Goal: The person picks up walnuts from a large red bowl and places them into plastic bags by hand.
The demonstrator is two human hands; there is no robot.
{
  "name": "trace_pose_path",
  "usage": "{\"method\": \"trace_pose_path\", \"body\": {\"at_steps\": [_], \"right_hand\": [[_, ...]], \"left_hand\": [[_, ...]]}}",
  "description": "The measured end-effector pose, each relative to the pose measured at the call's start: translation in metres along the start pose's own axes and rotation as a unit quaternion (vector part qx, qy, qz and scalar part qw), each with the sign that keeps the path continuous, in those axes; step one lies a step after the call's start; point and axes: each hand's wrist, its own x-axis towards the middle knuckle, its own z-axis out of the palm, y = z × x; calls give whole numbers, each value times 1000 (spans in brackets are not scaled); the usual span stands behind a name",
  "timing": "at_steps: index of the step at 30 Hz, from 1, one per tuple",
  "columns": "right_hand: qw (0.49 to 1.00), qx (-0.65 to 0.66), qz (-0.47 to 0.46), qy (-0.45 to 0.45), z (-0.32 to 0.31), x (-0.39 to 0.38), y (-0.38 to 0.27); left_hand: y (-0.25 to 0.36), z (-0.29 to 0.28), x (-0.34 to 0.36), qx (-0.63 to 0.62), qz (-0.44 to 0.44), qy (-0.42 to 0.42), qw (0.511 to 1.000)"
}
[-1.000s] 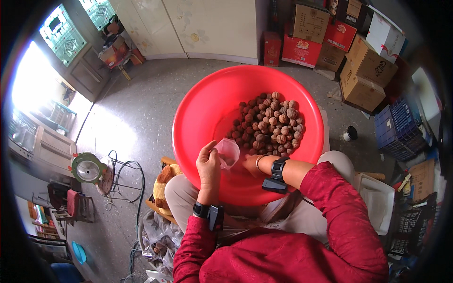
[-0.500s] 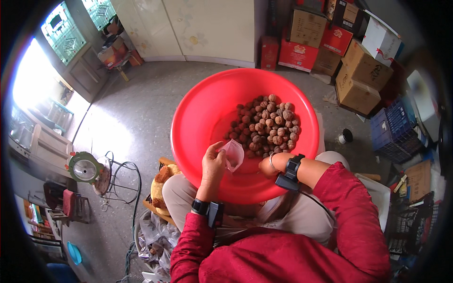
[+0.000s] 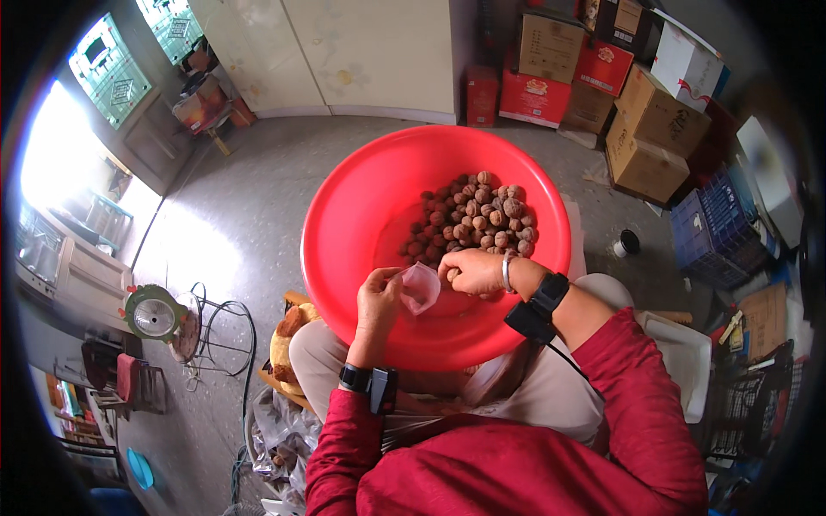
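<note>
A wide red plastic basin (image 3: 353, 206) rests across my lap, with a heap of walnuts (image 3: 482, 211) on its right side. Over the basin's near left part, my left hand (image 3: 379, 301) pinches the edge of a small clear plastic bag (image 3: 420, 290) whose mouth stands apart. Just right of the bag, my right hand (image 3: 476, 272) has its fingers closed on a walnut (image 3: 453, 274), between the bag and the heap. The walnut is partly hidden by the fingers. What lies inside the bag cannot be made out.
On the floor at left stand a small fan (image 3: 153, 311) and coiled dark cable. A container of plastic bags (image 3: 288, 434) sits by my left leg, near a yellow plush cushion (image 3: 284, 353). Stacked cartons (image 3: 650, 163) and a blue crate (image 3: 718, 228) are at right.
My right hand has risen from the basin's near right side and moved left toward the bag, and a walnut now shows in its fingers. The left hand still holds the bag.
</note>
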Motion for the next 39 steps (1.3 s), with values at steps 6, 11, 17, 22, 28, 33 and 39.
{"method": "trace_pose_path", "body": {"at_steps": [6,11,17,22,28,33,39], "right_hand": [[998,47,-39,30,-3,1,-3],[994,61,-66,61,-1,2,-8],[991,83,-86,62,4,4,-10],[981,148,-111,61,13,5,-13],[988,142,-37,50,10,16,-6],[990,134,-26,31,10,17,1],[985,-81,-14,152,19,22,12]], "left_hand": [[6,3,-4,-35,24,-11,999],[7,-1,-5,2,4,-16,1000],[16,2,-8,15,12,-20,1000],[35,5,-15,10,-25,-14,1000],[29,3,-12,-1,-21,-11,1000],[30,5,-13,-11,3,-5,1000],[27,2,-14,19,-39,0,999]]}}
